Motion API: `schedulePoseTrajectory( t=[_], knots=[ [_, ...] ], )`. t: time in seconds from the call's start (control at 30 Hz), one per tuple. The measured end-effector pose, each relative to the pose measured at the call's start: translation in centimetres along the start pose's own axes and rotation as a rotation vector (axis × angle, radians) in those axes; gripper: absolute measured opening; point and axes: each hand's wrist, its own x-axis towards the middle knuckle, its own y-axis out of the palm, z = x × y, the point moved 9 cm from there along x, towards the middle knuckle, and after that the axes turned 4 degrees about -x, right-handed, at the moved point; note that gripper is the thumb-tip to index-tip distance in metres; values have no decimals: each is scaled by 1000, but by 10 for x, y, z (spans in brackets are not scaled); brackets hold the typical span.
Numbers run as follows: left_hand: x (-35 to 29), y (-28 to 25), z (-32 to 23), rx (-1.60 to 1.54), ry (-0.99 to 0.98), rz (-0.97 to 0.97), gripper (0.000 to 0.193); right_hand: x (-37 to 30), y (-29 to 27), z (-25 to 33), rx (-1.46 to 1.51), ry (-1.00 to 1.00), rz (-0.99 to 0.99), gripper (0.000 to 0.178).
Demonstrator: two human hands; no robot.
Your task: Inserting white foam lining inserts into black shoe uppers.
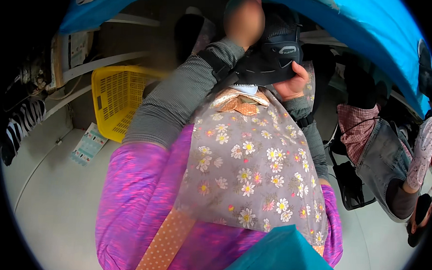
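Note:
A black shoe-like piece (268,60) with a grey ribbed panel and a small logo patch is held above my lap. My right hand (293,83) grips its right end, thumb on top and the other fingers mostly hidden beneath. My left hand (244,22) is raised beside the piece's upper left part. It is blurred, so its fingers and anything in them cannot be made out. Both forearms wear grey striped sleeves with black straps. Under the piece, my grey flowered apron (257,170) shows a bunched orange dotted trim and a bit of white.
A yellow plastic basket (115,103) stands to the left, near a printed sheet (89,144) on the floor. Blue covering (367,31) curves across the far side. At the right sits another person in a denim garment (384,157), beside a black frame (350,185).

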Motion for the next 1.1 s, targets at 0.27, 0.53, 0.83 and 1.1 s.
schedulePoseTrajectory(
  t=[0.27,0.53,0.83,1.1],
  knots=[
    [5,-15,-26,-20,48,-39,27,-4,4,6,-91,-50,-148,67],
    [3,-20,-41,9,82,-63,26,-5,27,13,-194,-70,14,65],
    [0,0,-1,-22,42,-38,24,0,10,6,-151,-43,-55,64],
    [-2,-5,-2,18,20,-62,25,0,11,-1,-77,16,-22,63]
  ],
)
